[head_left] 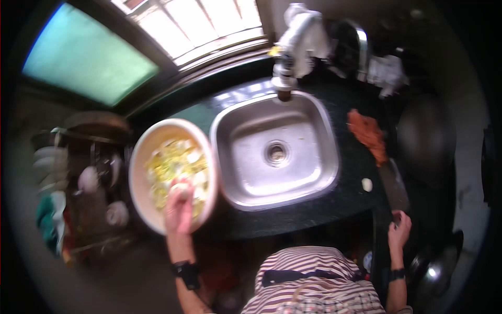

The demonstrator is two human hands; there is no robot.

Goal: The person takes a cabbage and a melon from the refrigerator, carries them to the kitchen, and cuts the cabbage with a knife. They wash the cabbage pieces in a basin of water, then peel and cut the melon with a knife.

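Left hand [180,206] down inside the bowl [138,178], just left of the sink [308,157] — fingers bunched together on the greens [172,162]. Right hand [400,229] well apart at the counter [293,222] edge — curled, grip impossible to tell.

The fingertips of the left hand [179,209] sink into the yellow-green food [167,162] in the bowl [137,175], so its grasp is unreadable. The right hand [400,227], at 4 o'clock, is too small to show whether it grips anything. A pale lump [367,184] on the counter [314,220] at 3 o'clock cannot be identified. The rack [89,178] at 9 o'clock is a blur.
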